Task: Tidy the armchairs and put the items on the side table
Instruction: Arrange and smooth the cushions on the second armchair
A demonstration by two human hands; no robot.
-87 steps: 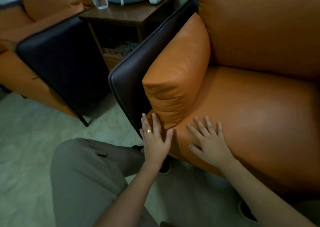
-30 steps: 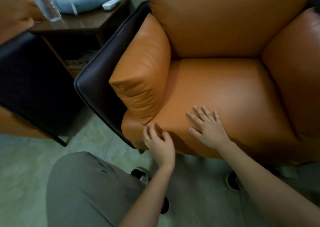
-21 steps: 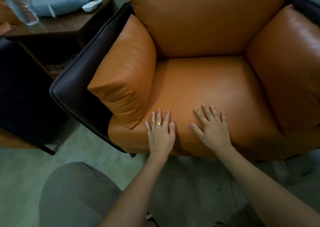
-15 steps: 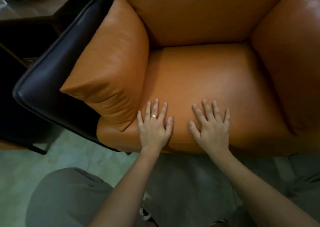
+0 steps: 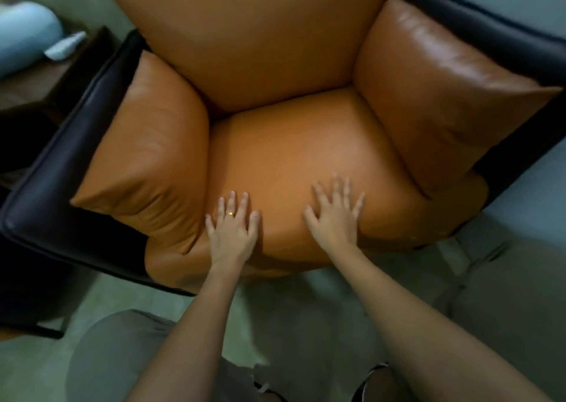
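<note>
An orange leather armchair (image 5: 294,144) with a dark outer shell fills the view from above. Its seat cushion holds nothing but my hands. My left hand (image 5: 231,228), with a gold ring, lies flat near the seat's front edge, fingers spread, next to the left arm cushion (image 5: 147,162). My right hand (image 5: 335,213) lies flat a little to the right, fingers apart and slightly blurred. At the upper left stands the dark wooden side table (image 5: 36,77), carrying a pale blue pillow (image 5: 21,34) and a white remote (image 5: 64,49).
The right arm cushion (image 5: 438,95) and the back cushion (image 5: 254,34) stand upright. My knee in grey trousers (image 5: 101,352) is at the bottom left over a pale green floor (image 5: 306,309). A second dark chair side (image 5: 18,294) sits at the far left.
The view has swung right and over the chair, so both arm cushions show. Both hands have stayed flat on the seat front, and the right hand has slid a little to the right.
</note>
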